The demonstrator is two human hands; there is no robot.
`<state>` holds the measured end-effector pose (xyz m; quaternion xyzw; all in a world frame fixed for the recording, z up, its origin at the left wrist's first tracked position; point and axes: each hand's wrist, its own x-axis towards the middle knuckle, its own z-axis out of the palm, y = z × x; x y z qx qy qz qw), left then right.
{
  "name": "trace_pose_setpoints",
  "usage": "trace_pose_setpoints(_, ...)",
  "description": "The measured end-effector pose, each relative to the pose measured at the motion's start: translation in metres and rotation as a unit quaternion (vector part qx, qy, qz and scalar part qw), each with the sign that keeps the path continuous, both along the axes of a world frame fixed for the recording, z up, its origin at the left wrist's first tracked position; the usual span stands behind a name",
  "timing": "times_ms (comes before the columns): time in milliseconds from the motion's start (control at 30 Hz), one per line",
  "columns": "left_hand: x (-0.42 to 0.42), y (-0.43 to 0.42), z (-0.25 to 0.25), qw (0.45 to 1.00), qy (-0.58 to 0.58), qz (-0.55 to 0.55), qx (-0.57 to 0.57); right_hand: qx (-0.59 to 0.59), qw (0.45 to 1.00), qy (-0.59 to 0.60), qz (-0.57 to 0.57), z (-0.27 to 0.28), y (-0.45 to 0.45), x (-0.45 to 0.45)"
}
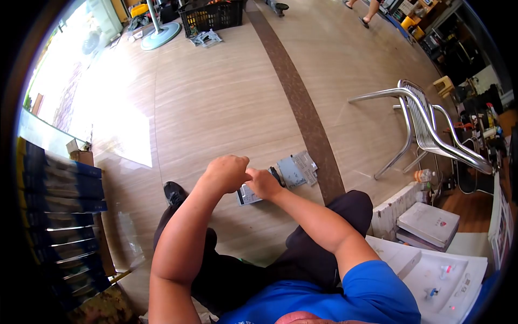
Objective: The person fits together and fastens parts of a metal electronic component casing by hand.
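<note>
My left hand [227, 173] is closed, its fingers curled down and hidden under the knuckles. Touching it at the fingertips is my right hand [263, 183], also closed. What either hand grips, if anything, is too small or hidden to name. Below and behind the hands, a flat metal box [248, 195] with a pale label lies on the floor, partly covered by my right hand. Just right of that hand is a bluish-grey metal plate [292, 171] with a bracket [306, 164] beside it. A dark object [275, 175] stands between the plate and my right hand.
A steel chair [423, 121] stands at the right. White boxes [429, 224] and a white panel [458, 275] are at the lower right. Blue boxes [65, 189] are stacked at the left. Farther off are a black crate [213, 19], a stand base [161, 36] and a person's legs [371, 11].
</note>
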<state>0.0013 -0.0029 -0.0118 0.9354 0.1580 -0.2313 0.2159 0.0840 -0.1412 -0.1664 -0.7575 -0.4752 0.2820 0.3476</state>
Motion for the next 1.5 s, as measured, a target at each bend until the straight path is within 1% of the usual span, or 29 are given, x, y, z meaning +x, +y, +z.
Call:
trace_pose_setpoints(100,0.000,0.000,0.001,1.000,0.003,0.001,0.002,0.016,0.999,-0.013,0.029,-0.001,0.001,0.002)
trace_pose_setpoints(167,0.000,-0.002,0.002,1.000,0.007,0.004,0.002,0.053,0.997,0.006,0.057,0.000,0.000,0.002)
trace_pose_setpoints(300,0.000,-0.001,0.000,1.000,0.006,0.006,0.006,0.052,0.996,0.000,0.066,0.005,0.000,0.000)
trace_pose_setpoints(400,0.001,-0.002,0.003,1.000,0.011,0.014,0.002,0.024,0.997,0.003,0.072,0.012,0.000,0.000)
trace_pose_setpoints(467,0.000,-0.002,0.002,1.000,0.008,0.009,0.000,0.021,0.997,-0.015,0.078,0.012,-0.001,0.002)
trace_pose_setpoints(533,0.001,0.000,0.001,1.000,0.006,0.005,-0.004,0.032,0.997,-0.010,0.069,0.003,0.001,0.001)
trace_pose_setpoints(633,0.000,0.002,-0.004,1.000,-0.013,0.004,-0.014,0.039,0.999,-0.010,0.008,-0.003,0.000,-0.001)
trace_pose_setpoints(700,-0.001,0.002,-0.004,1.000,-0.003,0.003,-0.017,0.026,0.999,-0.030,0.017,-0.010,-0.001,0.000)
trace_pose_setpoints(800,0.000,0.002,-0.002,1.000,0.003,-0.001,-0.012,0.016,0.998,-0.047,0.040,-0.004,0.002,0.006)
trace_pose_setpoints(833,0.000,0.002,-0.002,1.000,-0.007,-0.006,-0.002,0.048,0.997,-0.029,0.051,-0.004,0.002,0.008)
trace_pose_setpoints(933,-0.001,0.003,-0.010,1.000,-0.011,-0.007,0.014,0.066,0.996,-0.010,0.067,-0.005,0.002,0.010)
trace_pose_setpoints(967,0.001,0.001,-0.004,1.000,0.014,0.001,0.012,0.064,0.996,-0.007,0.069,-0.004,0.002,0.009)
trace_pose_setpoints(1167,0.003,0.001,-0.005,0.999,0.016,-0.010,0.025,0.008,0.998,-0.011,0.068,0.002,0.004,0.007)
trace_pose_setpoints(1267,0.003,0.002,-0.007,0.999,0.016,-0.010,0.029,0.021,0.998,-0.002,0.062,0.004,0.003,0.006)
trace_pose_setpoints(1333,0.003,0.002,-0.006,0.999,0.019,-0.009,0.024,0.040,0.999,0.017,0.000,0.004,0.004,0.004)
trace_pose_setpoints(1367,0.003,0.002,-0.005,1.000,0.021,-0.009,0.021,0.039,0.999,0.017,0.000,0.004,0.003,0.005)
trace_pose_setpoints(1433,0.002,0.001,-0.003,1.000,0.016,-0.009,0.024,0.030,0.999,-0.014,0.035,0.002,0.003,0.007)
trace_pose_setpoints(1500,0.002,0.001,-0.002,1.000,0.011,-0.008,0.026,0.033,0.998,-0.020,0.052,0.000,0.004,0.009)
